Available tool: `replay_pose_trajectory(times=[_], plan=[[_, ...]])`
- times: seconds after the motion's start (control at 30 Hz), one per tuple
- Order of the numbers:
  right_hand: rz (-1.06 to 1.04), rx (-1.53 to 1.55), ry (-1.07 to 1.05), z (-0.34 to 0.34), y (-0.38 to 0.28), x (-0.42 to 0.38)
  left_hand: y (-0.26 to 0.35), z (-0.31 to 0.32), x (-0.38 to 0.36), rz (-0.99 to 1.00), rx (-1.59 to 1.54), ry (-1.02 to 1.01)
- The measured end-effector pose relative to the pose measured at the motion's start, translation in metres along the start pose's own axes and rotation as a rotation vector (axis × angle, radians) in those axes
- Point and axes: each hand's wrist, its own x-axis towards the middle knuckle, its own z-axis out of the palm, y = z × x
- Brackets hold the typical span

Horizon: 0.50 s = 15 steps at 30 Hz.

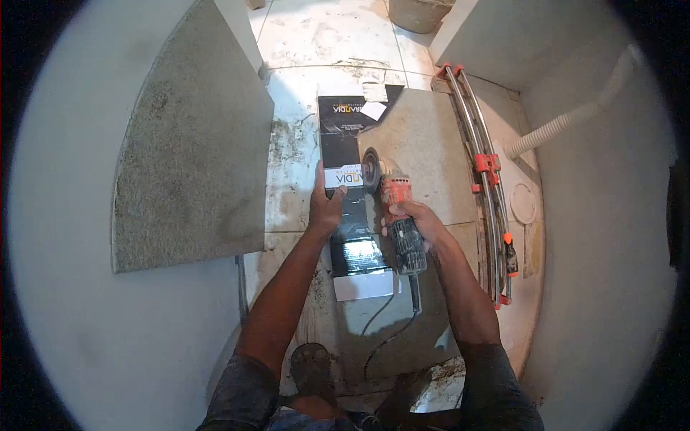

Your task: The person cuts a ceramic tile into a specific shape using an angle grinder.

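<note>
My right hand [417,220] is wrapped around the body of a red and black angle grinder [397,191]. The grinder's dark disc [371,170] stands on edge right beside the printed black cardboard [343,153]. My left hand [327,206] grips the cardboard's left edge, thumb on top and index finger stretched forward along the side. Beneath the cardboard and the grinder lies a large grey-beige tile [424,154]. A power cord [388,340] trails from the grinder's rear end toward me across the tile.
At right lies a tile cutter [474,129] with steel rails and red fittings, a black and orange tool [511,255] beside it. A corrugated hose [575,115] comes down the right wall. On the left leans a big cut slab [190,158]. A bucket [419,14] stands at the back.
</note>
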Motion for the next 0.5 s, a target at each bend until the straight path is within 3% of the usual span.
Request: replay_pose_trajectory(times=[0.37, 0.5], plan=[[0.066, 0.029, 0.025, 0.000, 0.030, -0.052, -0.014, 0.001, 0.003, -0.055, 0.020, 0.033], [0.065, 0.011, -0.014, -0.007, 0.040, -0.059, 0.014, 0.003, -0.004, -0.049, 0.045, 0.032]])
